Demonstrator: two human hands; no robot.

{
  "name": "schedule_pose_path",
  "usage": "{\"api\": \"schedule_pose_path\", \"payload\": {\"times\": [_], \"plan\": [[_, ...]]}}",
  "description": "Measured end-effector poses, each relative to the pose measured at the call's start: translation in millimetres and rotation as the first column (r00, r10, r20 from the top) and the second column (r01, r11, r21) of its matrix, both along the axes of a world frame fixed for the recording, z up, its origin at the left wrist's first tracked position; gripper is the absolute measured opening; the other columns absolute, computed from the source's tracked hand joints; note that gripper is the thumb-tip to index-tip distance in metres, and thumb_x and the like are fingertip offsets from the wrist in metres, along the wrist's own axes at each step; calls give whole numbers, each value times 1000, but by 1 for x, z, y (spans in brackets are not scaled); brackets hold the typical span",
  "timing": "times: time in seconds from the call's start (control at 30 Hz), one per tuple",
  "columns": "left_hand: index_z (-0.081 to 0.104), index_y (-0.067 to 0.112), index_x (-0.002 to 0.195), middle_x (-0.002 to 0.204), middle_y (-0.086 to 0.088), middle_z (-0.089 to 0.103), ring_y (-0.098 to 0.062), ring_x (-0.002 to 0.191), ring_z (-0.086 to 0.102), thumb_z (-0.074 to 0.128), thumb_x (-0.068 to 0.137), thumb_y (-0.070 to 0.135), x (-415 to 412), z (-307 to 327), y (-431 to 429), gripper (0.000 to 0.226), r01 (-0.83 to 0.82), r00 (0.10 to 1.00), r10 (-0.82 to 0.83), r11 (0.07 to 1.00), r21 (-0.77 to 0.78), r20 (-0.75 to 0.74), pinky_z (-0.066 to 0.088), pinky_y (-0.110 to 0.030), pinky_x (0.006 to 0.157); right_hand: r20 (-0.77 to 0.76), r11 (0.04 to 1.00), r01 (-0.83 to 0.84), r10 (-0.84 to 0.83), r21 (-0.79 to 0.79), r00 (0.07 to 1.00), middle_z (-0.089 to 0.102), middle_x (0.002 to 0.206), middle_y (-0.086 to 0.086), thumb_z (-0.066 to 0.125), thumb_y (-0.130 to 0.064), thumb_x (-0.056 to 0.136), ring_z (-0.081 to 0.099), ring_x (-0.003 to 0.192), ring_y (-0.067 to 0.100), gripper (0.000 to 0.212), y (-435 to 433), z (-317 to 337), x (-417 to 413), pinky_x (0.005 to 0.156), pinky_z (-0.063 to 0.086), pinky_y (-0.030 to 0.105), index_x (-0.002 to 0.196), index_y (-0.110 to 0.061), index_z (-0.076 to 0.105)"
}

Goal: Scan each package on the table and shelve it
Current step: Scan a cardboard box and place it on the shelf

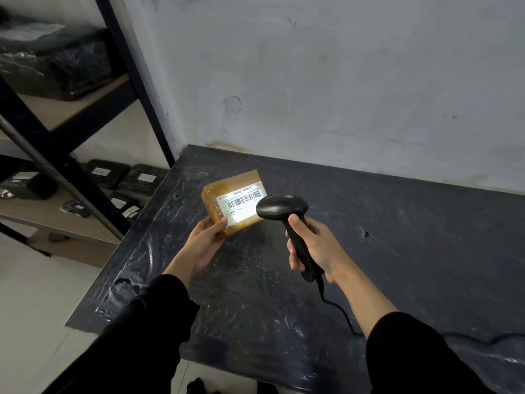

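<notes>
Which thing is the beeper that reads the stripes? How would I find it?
Look at the dark table against the white wall. Over its middle, the right hand grips a black scanner, beside the brown package held by the left hand. It alone has a cord and shines light on the label.

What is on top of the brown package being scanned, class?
A white shipping label with a barcode covers the top of the package, lit by the scanner. The left hand's thumb hides its near corner.

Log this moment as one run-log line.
step: scanning | left hand: holds package | right hand: aims scanner at label | shelving: pending
</notes>
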State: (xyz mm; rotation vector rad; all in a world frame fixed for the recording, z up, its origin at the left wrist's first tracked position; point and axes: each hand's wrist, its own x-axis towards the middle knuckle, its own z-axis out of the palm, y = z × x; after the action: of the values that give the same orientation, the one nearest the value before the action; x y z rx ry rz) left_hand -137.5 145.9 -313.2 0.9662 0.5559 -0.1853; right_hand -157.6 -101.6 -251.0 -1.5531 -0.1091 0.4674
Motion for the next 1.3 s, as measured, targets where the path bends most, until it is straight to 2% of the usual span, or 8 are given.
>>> {"api": "schedule_pose_path", "payload": {"times": [0.13,0.27,0.47,0.6,0.77,1.0,1.3], "plan": [[33,3,143,129,-14,61,-23,105,66,62,88,7,1,-1,-1,62,-3,1000,3,1000,4,8,59,-27,70,3,1000,-9,9,8,1000,58,57,6,61,-66,76,56,41,24,55,-1,2,-1,42,42,27,81,-12,54],[33,3,144,129,-13,61,-22,105,66,62,88,8,2,-2,-1,62,9,1000,-9,1000,15,5,59,-26,69,13,1000,-4,4,8,1000,58,57,5,61,-67,75,55,40,23,57,-2,4,-2,41,42,27,81,-11,54],[36,2,141,122,-11,65,-20,102,68,61,88,7,2,-2,1,59,22,1000,-22,1000,7,17,59,-26,70,53,999,42,-42,-16,998,59,56,8,63,-69,71,53,39,22,62,-2,5,-4,39,41,25,87,-10,58],[38,2,140,116,-9,67,-18,96,70,61,88,7,3,-1,1,57,28,999,-29,999,20,21,59,-25,67,43,999,17,-16,-27,999,58,56,6,63,-71,70,53,39,21,63,-2,5,-4,40,42,25,84,-10,53],[33,1,143,128,-13,62,-24,109,64,60,89,6,5,-3,1,61,45,998,-45,999,23,31,55,-31,80,19,1000,-5,6,-28,1000,57,55,4,61,-71,72,53,39,21,62,-4,5,-4,40,41,26,83,-10,52],[32,0,144,133,-16,57,-27,117,59,57,90,4,7,-3,-2,59,53,998,-54,998,39,29,48,-35,90,27,1000,-8,9,-15,1000,56,54,3,61,-71,72,51,37,20,63,-5,6,-3,40,41,26,82,-10,52],[32,2,144,132,-14,59,-25,113,62,60,89,6,8,1,-3,62,43,999,-44,999,23,15,52,-35,85,74,1000,16,-14,-23,997,57,54,5,63,-68,73,50,37,19,49,-5,7,-1,39,41,24,76,-20,56]]}}
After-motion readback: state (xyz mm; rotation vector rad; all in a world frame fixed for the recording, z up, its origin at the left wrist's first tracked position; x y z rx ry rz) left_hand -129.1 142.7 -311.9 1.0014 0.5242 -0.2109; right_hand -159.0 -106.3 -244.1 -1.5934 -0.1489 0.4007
